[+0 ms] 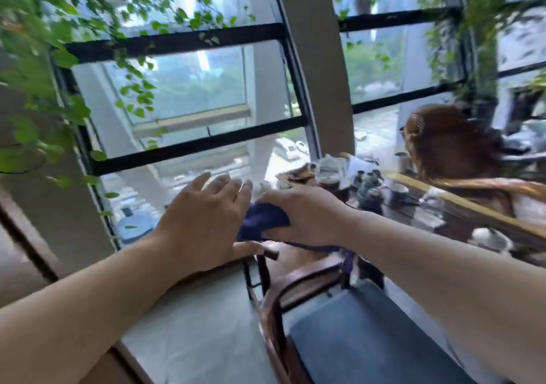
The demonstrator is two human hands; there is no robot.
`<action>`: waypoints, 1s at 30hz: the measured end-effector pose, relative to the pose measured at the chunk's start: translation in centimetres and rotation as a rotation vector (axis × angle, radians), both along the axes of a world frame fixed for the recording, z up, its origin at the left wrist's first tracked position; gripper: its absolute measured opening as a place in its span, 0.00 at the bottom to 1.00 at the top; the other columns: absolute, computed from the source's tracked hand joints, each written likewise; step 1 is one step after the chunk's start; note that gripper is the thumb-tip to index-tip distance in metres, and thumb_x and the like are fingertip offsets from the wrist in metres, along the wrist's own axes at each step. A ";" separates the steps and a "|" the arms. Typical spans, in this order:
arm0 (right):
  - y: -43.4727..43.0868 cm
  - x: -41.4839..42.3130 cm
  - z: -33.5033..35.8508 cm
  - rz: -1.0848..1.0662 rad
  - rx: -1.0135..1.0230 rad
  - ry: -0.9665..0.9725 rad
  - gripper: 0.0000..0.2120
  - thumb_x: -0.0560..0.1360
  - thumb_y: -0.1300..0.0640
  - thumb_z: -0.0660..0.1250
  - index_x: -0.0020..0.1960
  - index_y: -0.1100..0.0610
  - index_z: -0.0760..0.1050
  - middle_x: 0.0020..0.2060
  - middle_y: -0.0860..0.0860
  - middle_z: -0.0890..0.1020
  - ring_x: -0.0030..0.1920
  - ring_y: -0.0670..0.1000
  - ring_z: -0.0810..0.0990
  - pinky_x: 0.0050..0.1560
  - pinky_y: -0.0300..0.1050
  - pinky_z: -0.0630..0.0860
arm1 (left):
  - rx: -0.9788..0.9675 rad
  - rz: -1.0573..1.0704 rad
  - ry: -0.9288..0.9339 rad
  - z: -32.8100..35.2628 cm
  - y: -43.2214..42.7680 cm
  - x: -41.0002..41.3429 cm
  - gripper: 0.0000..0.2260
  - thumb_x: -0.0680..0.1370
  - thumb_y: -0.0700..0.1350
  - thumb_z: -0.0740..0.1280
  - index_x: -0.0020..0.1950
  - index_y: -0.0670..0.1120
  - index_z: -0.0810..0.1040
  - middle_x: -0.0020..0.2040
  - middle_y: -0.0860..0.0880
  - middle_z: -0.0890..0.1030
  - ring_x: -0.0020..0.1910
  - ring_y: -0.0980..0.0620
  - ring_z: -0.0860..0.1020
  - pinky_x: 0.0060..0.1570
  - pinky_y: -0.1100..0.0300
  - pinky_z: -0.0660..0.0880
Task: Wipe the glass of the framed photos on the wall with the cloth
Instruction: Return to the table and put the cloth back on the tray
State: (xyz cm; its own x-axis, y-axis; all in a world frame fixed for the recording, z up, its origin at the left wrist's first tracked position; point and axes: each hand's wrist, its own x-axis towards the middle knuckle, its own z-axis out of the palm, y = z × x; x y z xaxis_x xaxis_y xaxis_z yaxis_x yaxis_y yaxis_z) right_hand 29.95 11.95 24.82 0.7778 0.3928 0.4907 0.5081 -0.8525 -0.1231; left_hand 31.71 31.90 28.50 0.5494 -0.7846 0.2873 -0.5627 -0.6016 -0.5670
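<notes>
My right hand [298, 218] clutches the dark blue cloth [263, 224], bunched at frame centre. My left hand [206, 215] at 9 o'clock of it, flat, empty. No framed photos visible; wiping apparently unstarted.

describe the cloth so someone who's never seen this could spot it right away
Start at the big black-framed window, then drop to the two hands in front of its lowest pane. The cloth is bunched in the grip of the right hand, next to the open left hand. It is the only dark navy fabric there.
</notes>
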 end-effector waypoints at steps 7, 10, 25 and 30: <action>-2.6 -6.9 -3.2 -0.071 0.165 0.259 0.20 0.69 0.44 0.70 0.58 0.50 0.75 0.45 0.47 0.82 0.43 0.48 0.79 0.44 0.46 0.75 | 0.111 -0.203 0.073 -4.4 -3.9 -3.9 0.28 0.71 0.65 0.66 0.56 0.42 0.77 0.43 0.47 0.82 0.42 0.45 0.80 0.45 0.51 0.77; -3.3 -9.9 -4.8 -0.131 0.293 0.367 0.17 0.69 0.43 0.70 0.55 0.49 0.76 0.43 0.43 0.81 0.41 0.41 0.77 0.43 0.38 0.73 | 0.098 -0.325 0.093 -5.8 -5.3 -5.2 0.11 0.69 0.52 0.72 0.45 0.46 0.79 0.36 0.51 0.82 0.35 0.48 0.80 0.39 0.55 0.78; -12.7 -28.7 -13.7 -0.547 0.492 0.466 0.27 0.64 0.51 0.71 0.59 0.46 0.63 0.47 0.46 0.79 0.42 0.46 0.77 0.46 0.45 0.75 | 0.211 -0.567 0.225 -12.5 -16.7 -14.0 0.01 0.72 0.42 0.66 0.42 0.49 0.77 0.35 0.51 0.83 0.35 0.47 0.81 0.38 0.52 0.78; -20.7 -36.3 -18.1 -0.634 0.576 0.408 0.23 0.66 0.54 0.72 0.58 0.46 0.68 0.48 0.45 0.79 0.44 0.44 0.78 0.45 0.43 0.75 | 0.237 -0.696 0.210 -18.3 -26.7 -18.3 0.23 0.75 0.44 0.62 0.70 0.43 0.66 0.48 0.51 0.84 0.42 0.47 0.82 0.35 0.55 0.74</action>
